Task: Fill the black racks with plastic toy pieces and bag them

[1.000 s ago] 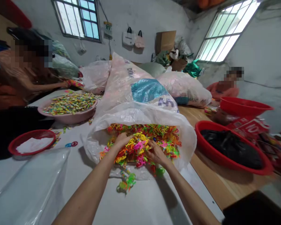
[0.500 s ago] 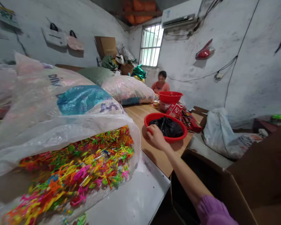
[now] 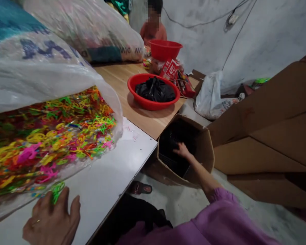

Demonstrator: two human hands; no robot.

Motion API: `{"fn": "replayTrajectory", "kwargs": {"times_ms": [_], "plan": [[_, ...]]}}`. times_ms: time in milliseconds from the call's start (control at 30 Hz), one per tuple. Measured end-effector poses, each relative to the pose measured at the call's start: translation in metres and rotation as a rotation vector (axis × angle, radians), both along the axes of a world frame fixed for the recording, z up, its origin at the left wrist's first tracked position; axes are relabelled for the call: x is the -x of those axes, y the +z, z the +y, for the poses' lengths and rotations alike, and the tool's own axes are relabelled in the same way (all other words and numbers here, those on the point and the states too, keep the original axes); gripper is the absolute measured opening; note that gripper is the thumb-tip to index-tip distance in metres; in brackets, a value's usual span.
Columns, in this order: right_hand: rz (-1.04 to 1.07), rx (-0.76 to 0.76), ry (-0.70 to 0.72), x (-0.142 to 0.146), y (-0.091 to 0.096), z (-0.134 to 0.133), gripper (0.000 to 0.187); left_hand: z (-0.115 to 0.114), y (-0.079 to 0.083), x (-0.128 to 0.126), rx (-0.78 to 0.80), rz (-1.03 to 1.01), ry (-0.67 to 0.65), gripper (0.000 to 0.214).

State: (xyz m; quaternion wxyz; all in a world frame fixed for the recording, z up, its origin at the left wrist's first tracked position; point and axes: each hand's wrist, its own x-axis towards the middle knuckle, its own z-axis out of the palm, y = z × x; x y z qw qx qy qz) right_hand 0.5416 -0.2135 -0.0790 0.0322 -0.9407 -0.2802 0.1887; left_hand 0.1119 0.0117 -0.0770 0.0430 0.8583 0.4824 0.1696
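This is a makeshift home workshop, with rough, stained plaster walls (image 3: 272, 37) strung with loose cable and a bare concrete floor (image 3: 178, 204). Bulging plastic sacks (image 3: 48, 64) of bright plastic pieces lie on a wood-topped bench (image 3: 117, 81), among red plastic basins (image 3: 142, 103). Large cardboard sheets (image 3: 265, 119) and an open cardboard carton (image 3: 204, 149) stand alongside, and a seated co-worker (image 3: 153, 34) is at the far end.
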Motion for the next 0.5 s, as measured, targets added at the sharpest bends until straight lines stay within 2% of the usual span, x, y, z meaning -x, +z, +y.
{"fn": "replayTrajectory", "kwargs": {"times_ms": [100,200,333,500], "plan": [[0.107,0.206,-0.009,0.040,-0.052,-0.048,0.059,-0.002,0.003,-0.003,-0.002,-0.007,-0.025,0.066],[0.158,0.318,0.039,0.043,-0.079,-0.059,0.052,-0.005,0.006,-0.008,0.009,-0.049,-0.006,0.067],[0.180,0.403,0.119,0.022,-0.085,-0.048,0.031,-0.010,0.011,-0.014,0.006,-0.074,0.029,0.063],[0.112,0.393,0.181,0.032,-0.079,-0.051,0.027,-0.008,0.008,-0.008,-0.021,-0.048,0.001,0.059]]}}
